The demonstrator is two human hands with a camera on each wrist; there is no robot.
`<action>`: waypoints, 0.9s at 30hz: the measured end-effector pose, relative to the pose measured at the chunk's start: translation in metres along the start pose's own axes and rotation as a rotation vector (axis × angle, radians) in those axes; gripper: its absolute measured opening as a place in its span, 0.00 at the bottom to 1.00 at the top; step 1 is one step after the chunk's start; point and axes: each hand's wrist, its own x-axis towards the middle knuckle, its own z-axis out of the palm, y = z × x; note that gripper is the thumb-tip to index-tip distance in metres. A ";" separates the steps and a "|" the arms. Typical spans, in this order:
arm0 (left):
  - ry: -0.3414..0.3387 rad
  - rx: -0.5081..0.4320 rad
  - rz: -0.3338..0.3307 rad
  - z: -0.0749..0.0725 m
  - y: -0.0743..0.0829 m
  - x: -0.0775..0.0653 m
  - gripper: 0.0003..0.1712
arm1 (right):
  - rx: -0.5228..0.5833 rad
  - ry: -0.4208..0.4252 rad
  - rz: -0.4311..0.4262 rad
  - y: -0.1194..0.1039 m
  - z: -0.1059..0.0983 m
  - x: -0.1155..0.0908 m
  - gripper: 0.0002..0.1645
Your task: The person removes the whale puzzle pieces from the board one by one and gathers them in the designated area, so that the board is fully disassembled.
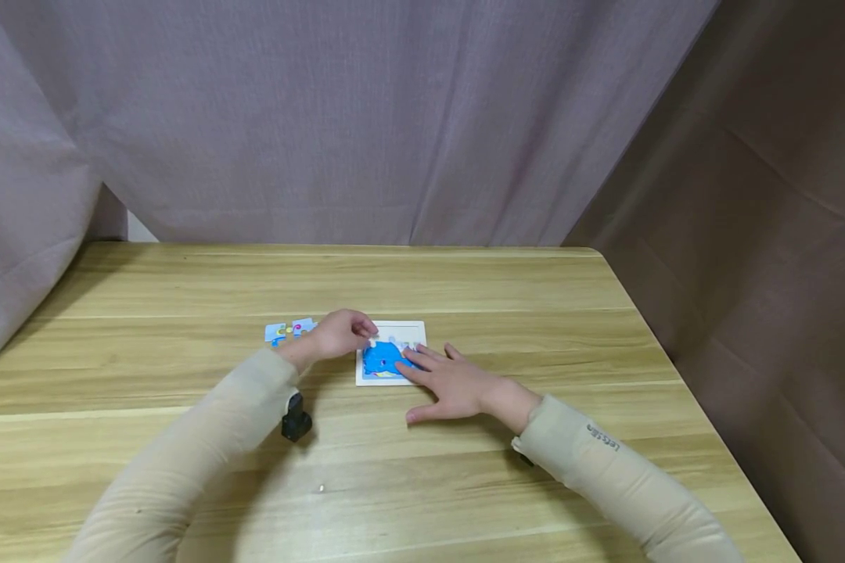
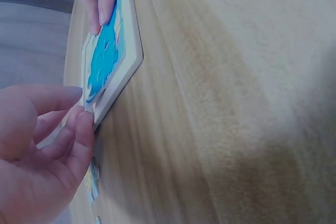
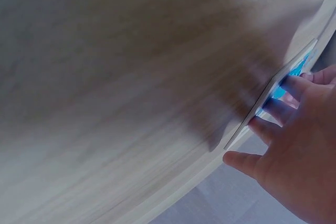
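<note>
A jigsaw puzzle with a blue figure sits in a white-rimmed tray on the wooden table. My left hand reaches over the tray's left side with bent fingers. In the left wrist view, its fingertips are right at the tray's end, beside the blue picture; I cannot tell whether a piece is between them. My right hand spreads its fingers over the right part of the puzzle. Its fingertips lie on the picture and the near rim, with the thumb off to the side over the table.
Loose puzzle pieces lie left of the tray, partly behind the left wrist. A small pale speck is on the table nearer me. Grey curtains hang behind the table's far edge. A black device is strapped at the left wrist.
</note>
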 end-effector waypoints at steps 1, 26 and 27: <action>0.003 -0.003 -0.004 0.000 0.000 0.000 0.13 | 0.000 0.001 0.000 0.000 0.000 0.000 0.51; 0.008 -0.023 -0.027 0.006 -0.001 0.002 0.09 | -0.017 0.140 -0.097 -0.006 -0.004 0.005 0.44; 0.007 -0.024 -0.026 0.006 -0.001 0.001 0.09 | -0.032 0.140 -0.111 -0.007 -0.002 0.005 0.45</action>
